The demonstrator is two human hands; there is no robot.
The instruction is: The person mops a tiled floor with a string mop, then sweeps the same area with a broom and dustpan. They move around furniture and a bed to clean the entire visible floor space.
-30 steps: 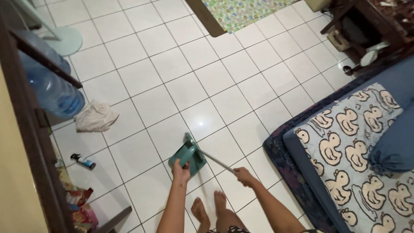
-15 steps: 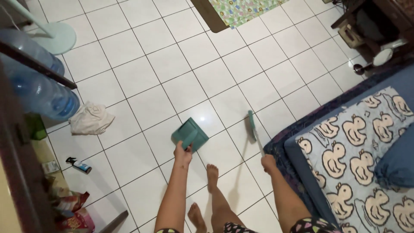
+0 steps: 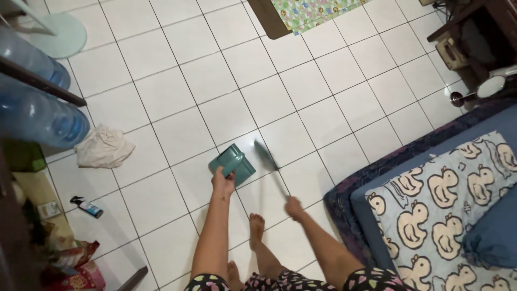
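Left hand wrapped around the handle of the teal dustpan, which sits on the white tiled floor just ahead of a bare foot. Right hand clenched on the thin broom handle; the broom head is a dark blur right beside the dustpan, bristles impossible to make out. Water jugs at left are partly hidden behind a dark bar, with a crumpled cloth lying nearby.
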